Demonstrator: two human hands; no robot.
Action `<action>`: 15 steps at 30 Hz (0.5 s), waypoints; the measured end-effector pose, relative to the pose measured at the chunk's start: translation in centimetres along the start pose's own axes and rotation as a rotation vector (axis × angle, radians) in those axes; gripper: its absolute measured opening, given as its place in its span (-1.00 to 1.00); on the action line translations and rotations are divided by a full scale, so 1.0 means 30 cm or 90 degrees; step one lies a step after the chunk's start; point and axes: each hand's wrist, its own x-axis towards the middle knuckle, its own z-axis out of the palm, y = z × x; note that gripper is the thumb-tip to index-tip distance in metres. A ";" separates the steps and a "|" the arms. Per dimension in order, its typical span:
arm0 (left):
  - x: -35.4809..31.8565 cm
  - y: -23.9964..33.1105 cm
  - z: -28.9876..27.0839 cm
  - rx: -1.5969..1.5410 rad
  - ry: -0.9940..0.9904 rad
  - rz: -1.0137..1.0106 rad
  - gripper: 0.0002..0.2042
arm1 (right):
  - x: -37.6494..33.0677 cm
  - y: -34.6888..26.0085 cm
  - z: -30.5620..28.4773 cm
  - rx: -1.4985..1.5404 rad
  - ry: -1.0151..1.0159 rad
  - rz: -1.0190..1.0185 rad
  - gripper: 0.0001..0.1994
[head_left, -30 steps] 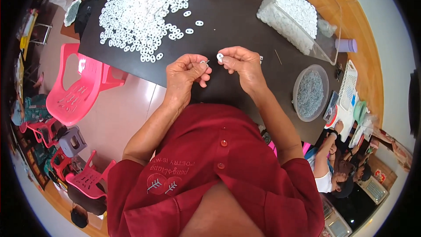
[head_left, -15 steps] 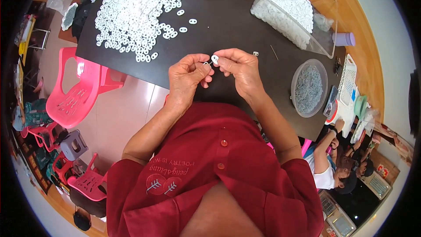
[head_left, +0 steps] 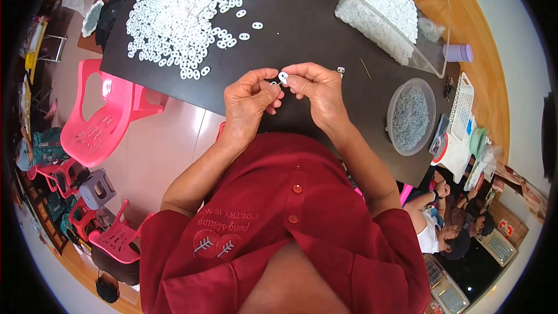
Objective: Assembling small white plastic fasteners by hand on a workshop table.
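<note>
Both hands are raised just over the near edge of the dark tabletop (head_left: 302,29), pressed together fingertip to fingertip. The right hand (head_left: 317,90) pinches a small white plastic piece (head_left: 283,77) between thumb and forefinger, its fingers closed on the rim. The left hand (head_left: 250,96) is curled tight as well, its fingertips touching the same piece from nine o'clock and seeming to grip a thin metal part there, though that is too small to make out for certain.

The piece looks feather-light and rigid, a smooth moulded oval with holes. I would judge it slippery and easy to flick away, so a fingertip pinch on its edges, leaving the holes free, seems the sensible hold; it hardly looks fragile.

At eleven o'clock from the hands lies a broad heap of white pieces (head_left: 180,14) of the same kind, spread loosely on the tabletop. At one o'clock stands a clear plastic box (head_left: 433,29) filled with more white parts, and at three o'clock a round clear bowl (head_left: 401,142) holds a tangle of fine metal bits. A pink plastic chair (head_left: 99,122) stands on the floor at nine o'clock.
</note>
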 end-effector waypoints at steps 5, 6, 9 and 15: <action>0.004 0.002 0.000 0.004 0.001 0.002 -0.76 | 0.003 -0.001 0.002 -0.004 -0.002 0.007 -0.86; 0.005 0.002 0.002 0.013 0.005 0.004 -0.78 | 0.005 0.000 0.002 -0.002 -0.005 0.002 -0.86; 0.007 0.001 0.005 0.026 0.013 0.009 -0.80 | 0.006 -0.003 0.006 -0.024 0.004 -0.010 -0.85; 0.006 -0.002 0.006 0.027 0.016 0.019 -0.80 | 0.000 -0.006 0.015 -0.028 0.015 -0.020 -0.86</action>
